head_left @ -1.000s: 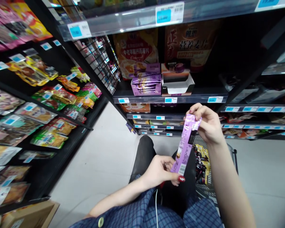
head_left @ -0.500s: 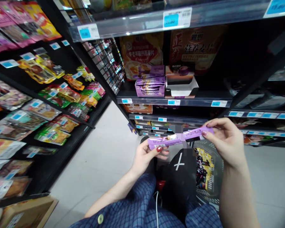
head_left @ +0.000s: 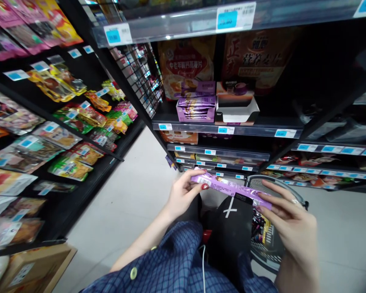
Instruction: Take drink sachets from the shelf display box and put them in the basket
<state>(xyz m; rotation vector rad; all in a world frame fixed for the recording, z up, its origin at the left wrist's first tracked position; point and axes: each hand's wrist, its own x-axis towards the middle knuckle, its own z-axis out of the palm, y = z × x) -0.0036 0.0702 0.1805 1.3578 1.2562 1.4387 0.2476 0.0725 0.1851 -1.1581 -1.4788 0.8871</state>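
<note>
A long, narrow purple stick sachet (head_left: 228, 188) stretches between my two hands above my knees, its right end lower than its left. My left hand (head_left: 181, 194) pinches the left end, beside a barcode, between thumb and fingers. At the other end, the thumb and fingers of my right hand (head_left: 293, 221) close on the wrapper, with the upper fingers partly raised. Similar purple sachets (head_left: 198, 101) lie stacked in an open purple display box (head_left: 195, 116) on the shelf ahead. To its right stands an open carton (head_left: 236, 110) with a white inside.
A shopping basket (head_left: 276, 244) holding yellow and dark packets sits on the floor to the right of my leg. Snack racks (head_left: 110, 156) rise on the left, above a cardboard box (head_left: 39, 268). A price-tagged shelf edge (head_left: 183, 24) juts out overhead.
The sachet has turned: its right end has dropped and a printed side with a barcode now faces me. My right hand has moved down and its fingers have loosened somewhat.
</note>
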